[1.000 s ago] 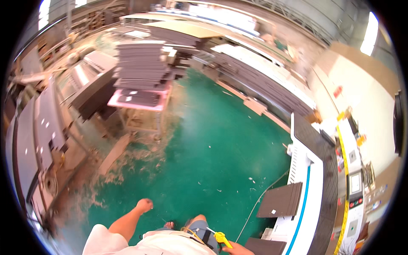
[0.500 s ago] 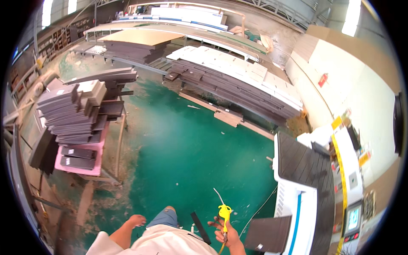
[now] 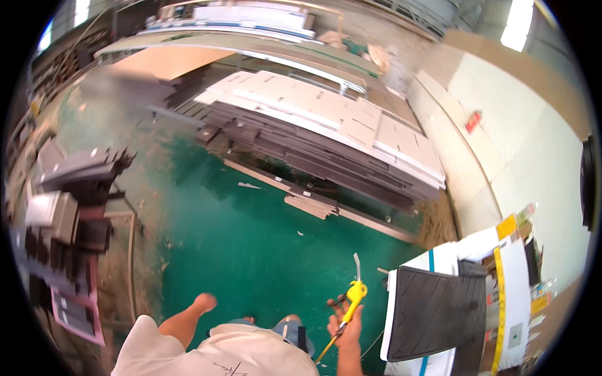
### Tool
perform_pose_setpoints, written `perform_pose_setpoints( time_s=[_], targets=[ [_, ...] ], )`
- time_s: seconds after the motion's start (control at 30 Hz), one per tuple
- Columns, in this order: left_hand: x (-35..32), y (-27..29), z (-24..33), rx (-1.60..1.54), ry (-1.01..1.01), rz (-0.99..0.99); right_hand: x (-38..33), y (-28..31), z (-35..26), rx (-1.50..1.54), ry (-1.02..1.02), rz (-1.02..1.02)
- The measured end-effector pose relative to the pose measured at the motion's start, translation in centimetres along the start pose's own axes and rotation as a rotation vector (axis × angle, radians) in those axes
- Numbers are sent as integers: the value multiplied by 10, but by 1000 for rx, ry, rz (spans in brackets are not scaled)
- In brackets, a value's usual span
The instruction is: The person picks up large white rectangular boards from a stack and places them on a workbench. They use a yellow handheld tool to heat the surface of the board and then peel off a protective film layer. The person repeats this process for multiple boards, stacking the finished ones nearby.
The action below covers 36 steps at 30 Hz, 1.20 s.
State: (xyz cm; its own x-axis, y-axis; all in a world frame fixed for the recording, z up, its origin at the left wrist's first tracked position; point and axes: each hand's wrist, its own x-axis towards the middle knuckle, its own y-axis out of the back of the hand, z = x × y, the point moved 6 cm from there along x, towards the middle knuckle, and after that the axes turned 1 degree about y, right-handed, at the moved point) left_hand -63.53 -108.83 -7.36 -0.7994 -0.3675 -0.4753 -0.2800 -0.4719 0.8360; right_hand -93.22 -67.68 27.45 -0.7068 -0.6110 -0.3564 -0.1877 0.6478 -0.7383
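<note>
My right hand (image 3: 350, 331) is wrapped round a yellow air blow gun (image 3: 356, 291), held in front of my body. Its thin, pale nozzle points up and away from me, and a yellow hose (image 3: 326, 351) trails from its lower end. Close by on the right is a white machine with a dark slatted bed (image 3: 423, 313). My left hand (image 3: 205, 302) hangs out to the left over the green floor, away from any object. Blur hides how its fingers are set.
Ahead, a long stack of dark and white panels (image 3: 313, 122) rests on a low rack. Panel pieces (image 3: 56, 216) are piled at the left. Strips of board (image 3: 310, 203) lie on the green floor (image 3: 232, 250). A red extinguisher (image 3: 473, 121) hangs on the right wall.
My view has turned and moved toward the panel rack. The left pile has slid toward the left rim. The blow gun, still in my right hand, now sits higher and farther right in view.
</note>
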Motion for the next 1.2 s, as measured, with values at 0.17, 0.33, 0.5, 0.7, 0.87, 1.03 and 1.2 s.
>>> perform_pose_setpoints(
  time_s=[0.17,0.33,0.5,0.7,0.87,1.03,1.2],
  targets=[
    [241,213,137,-645,238,105,160,39,-117,-216,187,101],
    [387,297,235,-961,271,72,368,54,-227,-327,172,126],
    [478,319,326,-981,194,-348,538,54,-301,-655,168,229],
    [698,392,428,-1290,201,-374,667,64,-390,-955,530,394],
    [900,462,552,-1675,111,-421,698,69,-416,-1065,486,445],
    [991,502,621,-2217,299,-235,711,38,-442,-1199,215,528],
    [959,497,589,-2106,132,-282,767,95,-471,-1281,250,495]
  ],
)
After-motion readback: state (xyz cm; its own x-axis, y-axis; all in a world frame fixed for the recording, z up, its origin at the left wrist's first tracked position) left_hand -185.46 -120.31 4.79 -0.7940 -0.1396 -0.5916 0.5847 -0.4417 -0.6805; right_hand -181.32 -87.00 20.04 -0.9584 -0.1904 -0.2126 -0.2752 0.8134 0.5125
